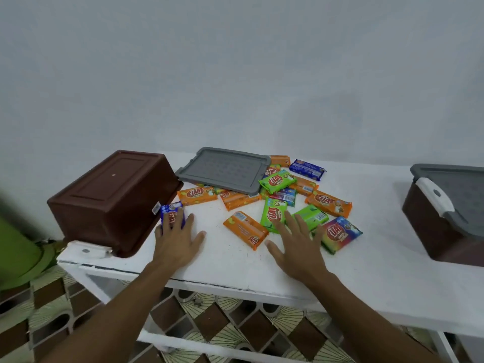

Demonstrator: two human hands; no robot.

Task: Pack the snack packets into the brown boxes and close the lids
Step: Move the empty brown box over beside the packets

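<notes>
A brown box [115,197] lies upside down at the table's left end, its white latch [87,249] on the table edge. Its grey lid [225,169] lies loose behind a heap of snack packets. Orange packets [246,230], green packets [274,215] and a blue packet [307,169] are scattered mid-table. My left hand [176,238] is spread flat, fingertips over a small blue packet [170,212] beside the box. My right hand [296,243] is spread flat too, fingertips touching a green packet. A second brown box [434,231] with its grey lid on stands at the right.
The white table [379,271] has its front edge close to me. A white wall rises behind it. A green object [18,252] sits off the table's left end. Patterned brown tiles cover the floor below.
</notes>
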